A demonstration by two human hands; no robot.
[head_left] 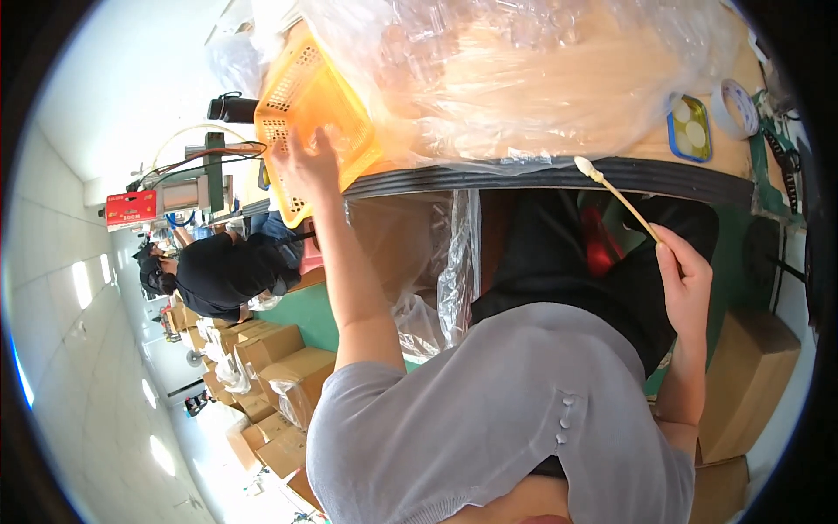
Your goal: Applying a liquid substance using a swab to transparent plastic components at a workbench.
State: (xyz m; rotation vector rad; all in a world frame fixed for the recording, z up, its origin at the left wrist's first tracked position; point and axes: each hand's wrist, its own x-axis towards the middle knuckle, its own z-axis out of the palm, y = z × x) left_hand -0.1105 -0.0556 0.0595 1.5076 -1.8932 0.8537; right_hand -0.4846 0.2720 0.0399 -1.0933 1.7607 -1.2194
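Observation:
My left hand (307, 164) is over the yellow perforated plastic basket (292, 83) at the table's left end. Its fingers are spread, and I see nothing gripped in them. Something clear, too faint to name, lies in the basket close to the fingertips. Between thumb and fingers, my right hand (685, 278) pinches the lower end of a long wooden cotton swab (630, 206). The swab's white, thickened tip points up and left, near the table's dark front edge (541, 172).
Clear plastic sheeting (524, 79) with transparent pieces covers much of the table. A blue-yellow tin (690, 127) and a tape roll (734, 109) lie at right. Left stands a machine with a red box (131, 209). A person in black (229, 272) works beyond, near cardboard boxes (301, 375).

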